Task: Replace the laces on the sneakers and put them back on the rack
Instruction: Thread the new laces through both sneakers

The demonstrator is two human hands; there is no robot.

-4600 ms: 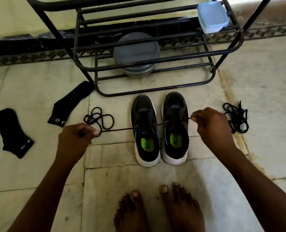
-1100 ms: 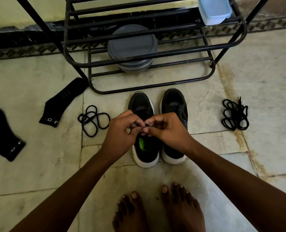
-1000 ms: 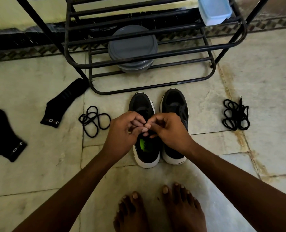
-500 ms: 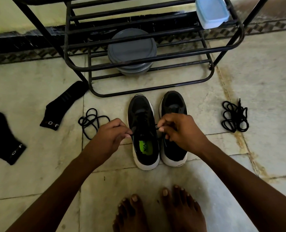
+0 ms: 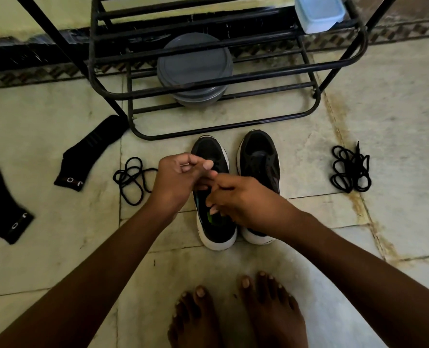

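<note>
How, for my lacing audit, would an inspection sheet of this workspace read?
Surface: pale stone floor, stained seam at right.
Job's things: left sneaker and right sneaker side by side on floor before rack; lace coil at left, lace bundle at right.
Clutter: two black socks at left; grey container, blue box on rack.
Hands: left hand pinches lace coil's end; right hand curled over left sneaker, hold unclear.
Cables: nothing seen.
Surroundings: patterned skirting; bare feet.

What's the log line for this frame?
phase: lacing left sneaker | left grip: pinching lace | right grip: at its throat, hold unclear | right sneaker: on floor
</note>
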